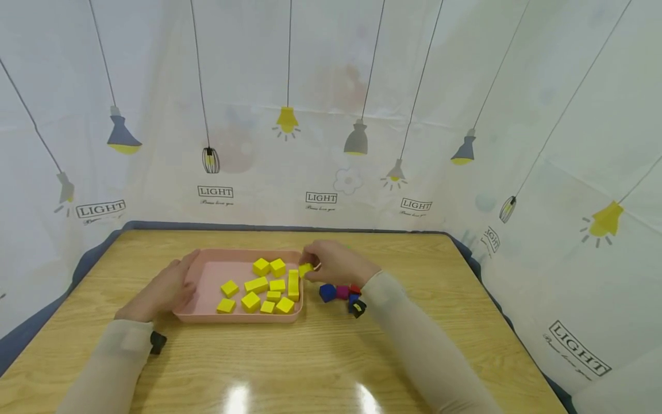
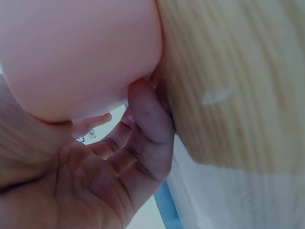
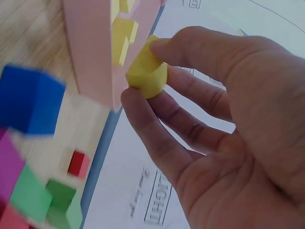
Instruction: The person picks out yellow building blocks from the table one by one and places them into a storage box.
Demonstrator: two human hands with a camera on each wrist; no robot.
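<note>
A pink tray (image 1: 212, 276) lies on the table with several yellow blocks (image 1: 256, 285) in it, mostly toward its right side. My left hand (image 1: 165, 290) grips the tray's left end; in the left wrist view the fingers (image 2: 150, 112) curl against the tray's lower edge. Over by the right rim, my right hand (image 1: 336, 261) pinches a yellow block with a rounded side (image 3: 148, 78) between thumb and fingertips. That block is held just beside the rim, apart from the others. The palm side of the right hand is hidden in the head view.
Right of the tray, near my right wrist, lie a blue block (image 1: 327, 293), a magenta block (image 1: 342, 292) and a red block (image 1: 354, 288). The right wrist view also shows green blocks (image 3: 62, 202) and a small red block (image 3: 77, 163). A printed curtain (image 1: 320, 167) stands behind the table.
</note>
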